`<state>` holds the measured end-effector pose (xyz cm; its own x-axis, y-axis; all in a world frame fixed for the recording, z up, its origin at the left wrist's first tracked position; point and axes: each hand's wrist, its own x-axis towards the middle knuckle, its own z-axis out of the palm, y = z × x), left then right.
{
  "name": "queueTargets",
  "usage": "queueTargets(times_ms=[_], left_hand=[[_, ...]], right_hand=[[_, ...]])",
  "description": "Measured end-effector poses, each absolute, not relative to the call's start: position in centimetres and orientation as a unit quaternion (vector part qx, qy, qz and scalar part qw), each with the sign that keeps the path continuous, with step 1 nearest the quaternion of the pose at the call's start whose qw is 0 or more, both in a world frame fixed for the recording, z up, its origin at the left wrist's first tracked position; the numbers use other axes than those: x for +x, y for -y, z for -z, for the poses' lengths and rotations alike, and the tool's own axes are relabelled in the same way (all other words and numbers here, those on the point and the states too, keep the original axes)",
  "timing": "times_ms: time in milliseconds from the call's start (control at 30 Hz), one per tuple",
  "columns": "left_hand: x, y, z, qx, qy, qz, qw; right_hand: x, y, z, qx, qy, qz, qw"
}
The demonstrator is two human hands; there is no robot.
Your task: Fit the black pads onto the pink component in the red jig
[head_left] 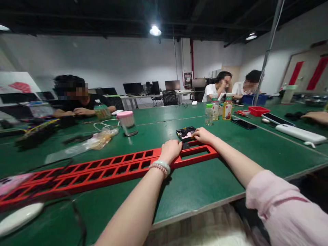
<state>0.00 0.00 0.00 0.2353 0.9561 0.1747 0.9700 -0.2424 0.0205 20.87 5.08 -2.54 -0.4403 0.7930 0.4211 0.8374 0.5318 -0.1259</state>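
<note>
A long red frame [102,169] with two rows of square openings lies across the green table. My left hand [172,150], wearing a bracelet, is closed over it near the right end, with the fingertips partly hidden. Beside those fingertips a small black square piece [185,146] sits at the frame. Just beyond the frame is a shallow black box [185,133] holding small dark and pinkish pieces. My right hand [203,136] is at the box's right edge, fingers bent together; whatever they pinch is too small to make out.
Left of the box stand a pink-lidded cup [126,123] and a plastic bag [94,143]. Bottles [227,108], a dark phone [244,123], a white device [301,133] and a red tray [258,110] lie to the right. Black cables cross the frame's left end. Other people sit around the table.
</note>
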Motion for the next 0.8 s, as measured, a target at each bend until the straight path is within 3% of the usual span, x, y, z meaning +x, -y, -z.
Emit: queueTargets(times_ms=[800], left_hand=[[0.0,0.0,-0.2,-0.781,0.617,0.080,0.041]], right_hand=[[20.5,-3.9,1.8,-0.500,0.819,0.054,0.277]])
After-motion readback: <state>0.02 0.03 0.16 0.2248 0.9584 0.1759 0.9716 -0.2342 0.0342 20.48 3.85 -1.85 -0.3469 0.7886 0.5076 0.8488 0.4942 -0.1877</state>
